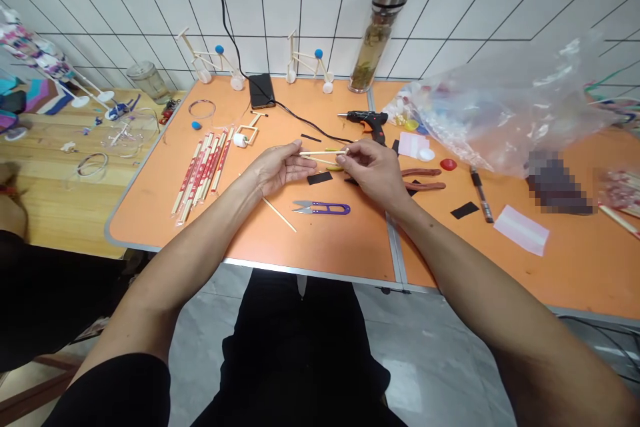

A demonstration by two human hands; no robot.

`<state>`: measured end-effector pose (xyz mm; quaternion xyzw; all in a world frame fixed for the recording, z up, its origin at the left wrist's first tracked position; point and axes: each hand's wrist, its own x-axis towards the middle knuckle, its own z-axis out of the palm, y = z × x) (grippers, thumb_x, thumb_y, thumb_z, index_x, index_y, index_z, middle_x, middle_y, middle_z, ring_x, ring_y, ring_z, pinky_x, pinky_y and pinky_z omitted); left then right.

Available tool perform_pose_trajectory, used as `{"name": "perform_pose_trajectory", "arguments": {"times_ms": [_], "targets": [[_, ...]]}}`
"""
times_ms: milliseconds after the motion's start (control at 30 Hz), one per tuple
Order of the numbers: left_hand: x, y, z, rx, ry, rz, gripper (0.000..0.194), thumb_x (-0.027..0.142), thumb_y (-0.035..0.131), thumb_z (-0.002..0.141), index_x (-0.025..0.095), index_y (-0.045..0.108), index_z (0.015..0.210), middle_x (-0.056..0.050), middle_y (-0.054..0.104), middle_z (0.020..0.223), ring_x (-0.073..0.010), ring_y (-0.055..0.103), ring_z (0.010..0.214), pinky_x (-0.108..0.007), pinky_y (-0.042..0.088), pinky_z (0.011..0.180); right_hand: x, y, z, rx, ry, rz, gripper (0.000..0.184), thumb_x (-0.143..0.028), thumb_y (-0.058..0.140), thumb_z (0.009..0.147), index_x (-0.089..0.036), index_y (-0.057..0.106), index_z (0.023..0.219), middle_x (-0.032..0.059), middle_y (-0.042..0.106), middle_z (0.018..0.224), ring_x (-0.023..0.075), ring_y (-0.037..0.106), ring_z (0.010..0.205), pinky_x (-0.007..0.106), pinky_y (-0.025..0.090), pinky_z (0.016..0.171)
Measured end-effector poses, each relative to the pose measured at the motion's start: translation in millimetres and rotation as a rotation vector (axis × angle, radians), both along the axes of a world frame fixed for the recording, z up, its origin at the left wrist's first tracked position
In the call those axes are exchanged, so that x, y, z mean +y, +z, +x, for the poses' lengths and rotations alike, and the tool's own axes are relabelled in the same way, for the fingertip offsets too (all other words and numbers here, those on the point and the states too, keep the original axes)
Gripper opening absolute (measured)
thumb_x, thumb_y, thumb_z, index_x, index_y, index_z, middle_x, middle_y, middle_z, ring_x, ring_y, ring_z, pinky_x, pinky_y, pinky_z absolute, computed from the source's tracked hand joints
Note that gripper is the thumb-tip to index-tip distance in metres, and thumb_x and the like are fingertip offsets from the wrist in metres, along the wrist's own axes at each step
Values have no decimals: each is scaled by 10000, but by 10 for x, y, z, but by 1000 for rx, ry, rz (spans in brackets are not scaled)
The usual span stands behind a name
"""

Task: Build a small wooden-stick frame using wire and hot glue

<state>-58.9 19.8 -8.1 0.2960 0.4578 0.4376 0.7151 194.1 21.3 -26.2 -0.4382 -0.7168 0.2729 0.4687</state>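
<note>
My left hand [281, 167] lies palm up over the orange table [250, 233], its fingers curled round thin wooden sticks [320, 155]. My right hand [373, 167] pinches the other end of the same sticks. A yellow piece shows just under the sticks between the hands. Purple thread snips [323, 208] lie in front of both hands, and a loose stick [279, 213] lies by my left wrist. A small black square [319, 178] sits under the hands.
Wrapped chopsticks [203, 170] lie to the left. A black glue gun [369, 121], phone [261, 90], tea bottle [377, 40] and two stick models [307, 67] stand at the back. Red pliers [425, 179], a pen [481, 195] and a plastic bag [505, 113] are right.
</note>
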Motion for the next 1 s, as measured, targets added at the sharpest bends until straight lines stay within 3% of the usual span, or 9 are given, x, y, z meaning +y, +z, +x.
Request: {"name": "perform_pose_trajectory", "arguments": {"times_ms": [100,267,400,533,1000], "targets": [[1,15,29,12,-13,40,410,544,755,1142,165,765,986,-151,889,886,-225,888,817,-340,735,914,12,20,-10,181,21,-188,292,-513,920,850,-258,780,868,12,712,814,195,621,721,359,523,674],[-19,40,71,62,5,118,520,675,746,1110,180,764,950,-147,895,933,-206,869,791,-311,720,843,-17,94,-17,279,24,-356,444,-608,1014,766,-254,746,797,-8,671,719,158,586,622,322,557,593],[-87,69,94,99,13,222,328,457,835,1105,153,817,984,-136,905,1009,-184,881,828,-263,698,816,-16,94,-10,302,25,-406,463,-606,1041,753,-250,747,791,-6,695,685,143,604,582,293,571,567],[-141,98,116,130,45,259,160,207,879,1060,129,813,937,-107,895,957,-167,887,803,-224,684,760,-25,104,-9,300,44,-425,471,-606,1048,759,-246,746,788,-7,702,683,126,598,568,271,561,559],[-143,105,101,210,105,318,122,192,927,1008,130,822,996,-112,922,1015,-179,899,801,-204,690,703,-60,158,-40,306,50,-436,464,-579,1058,739,-245,738,778,-20,668,660,128,596,574,268,546,550]]}}
